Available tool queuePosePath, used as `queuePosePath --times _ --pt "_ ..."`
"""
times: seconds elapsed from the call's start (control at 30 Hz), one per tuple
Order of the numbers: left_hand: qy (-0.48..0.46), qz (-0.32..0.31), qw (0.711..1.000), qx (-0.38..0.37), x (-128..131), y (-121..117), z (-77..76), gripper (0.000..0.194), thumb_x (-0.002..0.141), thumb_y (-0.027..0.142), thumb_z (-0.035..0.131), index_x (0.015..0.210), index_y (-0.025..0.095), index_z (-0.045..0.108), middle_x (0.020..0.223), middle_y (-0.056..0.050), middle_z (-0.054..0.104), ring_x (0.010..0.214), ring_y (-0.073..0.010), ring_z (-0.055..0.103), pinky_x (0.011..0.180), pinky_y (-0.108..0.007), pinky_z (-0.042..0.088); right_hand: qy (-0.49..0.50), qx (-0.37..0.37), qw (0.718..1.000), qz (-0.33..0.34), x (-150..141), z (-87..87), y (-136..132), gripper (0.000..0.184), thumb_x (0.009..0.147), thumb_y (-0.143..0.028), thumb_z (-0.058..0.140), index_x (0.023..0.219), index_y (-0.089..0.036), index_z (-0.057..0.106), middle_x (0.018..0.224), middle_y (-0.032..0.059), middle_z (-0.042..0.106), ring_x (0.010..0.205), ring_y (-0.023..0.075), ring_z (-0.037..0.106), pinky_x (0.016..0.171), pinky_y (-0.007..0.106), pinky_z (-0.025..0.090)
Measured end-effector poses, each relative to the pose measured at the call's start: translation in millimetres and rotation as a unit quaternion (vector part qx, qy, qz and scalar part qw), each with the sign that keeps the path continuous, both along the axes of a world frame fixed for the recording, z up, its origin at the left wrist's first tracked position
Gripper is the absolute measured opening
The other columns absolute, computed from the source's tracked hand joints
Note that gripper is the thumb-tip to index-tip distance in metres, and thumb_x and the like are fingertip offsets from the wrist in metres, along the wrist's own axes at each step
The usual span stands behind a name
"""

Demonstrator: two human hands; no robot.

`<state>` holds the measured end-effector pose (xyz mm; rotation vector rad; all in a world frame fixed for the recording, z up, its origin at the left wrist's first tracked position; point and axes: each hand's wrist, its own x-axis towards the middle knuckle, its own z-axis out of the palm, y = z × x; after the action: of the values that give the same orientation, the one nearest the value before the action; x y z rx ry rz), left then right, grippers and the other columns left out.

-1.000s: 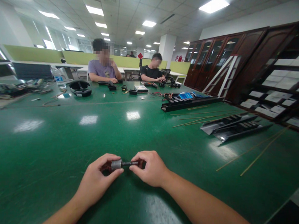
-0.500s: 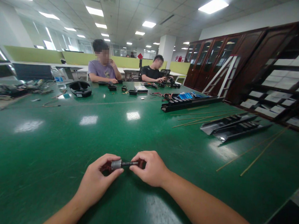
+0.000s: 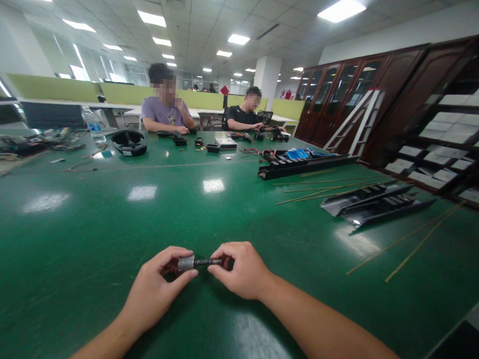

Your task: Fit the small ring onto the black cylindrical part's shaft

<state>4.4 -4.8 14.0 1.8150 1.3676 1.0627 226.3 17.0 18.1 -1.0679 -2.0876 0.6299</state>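
Note:
Both hands meet low over the green table (image 3: 79,235). My left hand (image 3: 155,290) pinches a small grey metal cylinder (image 3: 186,263) between thumb and fingers. A thin dark shaft (image 3: 209,262) sticks out of the cylinder to the right. My right hand (image 3: 240,270) is closed on the far end of that shaft, and what lies inside its fingers is hidden. Cylinder and shaft sit in one line between the two hands, just above the tabletop.
Long black trays (image 3: 372,204) and thin yellow rods (image 3: 405,239) lie to the right. Another black tray (image 3: 304,162) with parts sits further back. Two people sit at the far side among small parts. A black round object (image 3: 128,140) is at the back left.

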Motion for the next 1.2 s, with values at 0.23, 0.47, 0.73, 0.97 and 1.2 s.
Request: queuePosePath --times 0.23,0.47,0.73,0.97,1.2 --pt "-0.003 -0.001 1.0 -0.006 -0.2 -0.3 -0.3 0.031 0.079 0.042 0.071 0.102 0.023 0.066 0.104 -0.004 0.068 0.093 -0.0211 0.068 0.087 -0.033 0.056 0.001 0.002 1.0 -0.001 0.5 -0.4 -0.2 0.009 0.078 -0.026 0.069 0.084 -0.019 0.071 0.071 0.0005 0.068 0.061 0.0131 0.06 0.062 0.024 0.044" --pt "0.004 -0.003 1.0 -0.002 -2.0 -0.1 -3.3 0.034 0.079 0.044 0.071 0.103 0.022 0.065 0.105 -0.007 0.068 0.095 -0.0231 0.067 0.089 -0.037 0.056 -0.001 -0.004 1.0 -0.001 0.0 -0.9 0.0 0.009 0.077 -0.026 0.07 0.083 -0.019 0.07 0.07 0.0005 0.068 0.061 0.0131 0.06 0.061 0.023 0.044" --pt "0.002 -0.001 1.0 -0.014 -1.0 0.6 -2.8 0.033 0.08 0.044 0.07 0.105 0.023 0.065 0.107 -0.006 0.067 0.097 -0.0224 0.067 0.09 -0.036 0.055 0.004 0.003 1.0 0.0 0.6 -0.8 0.5 0.009 0.078 -0.026 0.07 0.083 -0.019 0.07 0.07 0.0 0.067 0.061 0.0126 0.06 0.061 0.023 0.044" --pt "0.0 -0.001 1.0 -0.018 -2.4 -0.2 -2.3 0.033 0.079 0.044 0.071 0.104 0.023 0.065 0.105 -0.005 0.067 0.096 -0.022 0.067 0.089 -0.035 0.055 0.005 0.003 1.0 -0.001 1.0 -1.0 0.1 0.009 0.078 -0.026 0.069 0.084 -0.019 0.071 0.069 0.0 0.067 0.061 0.0129 0.06 0.061 0.024 0.043" --pt "-0.002 0.003 1.0 -0.024 -1.6 1.4 -3.2 0.035 0.079 0.045 0.071 0.105 0.022 0.064 0.106 -0.005 0.067 0.096 -0.0221 0.067 0.09 -0.036 0.054 0.015 0.002 1.0 -0.006 0.6 -0.2 0.3 0.008 0.077 -0.025 0.069 0.083 -0.019 0.071 0.069 -0.0004 0.067 0.06 0.0124 0.06 0.061 0.023 0.043"
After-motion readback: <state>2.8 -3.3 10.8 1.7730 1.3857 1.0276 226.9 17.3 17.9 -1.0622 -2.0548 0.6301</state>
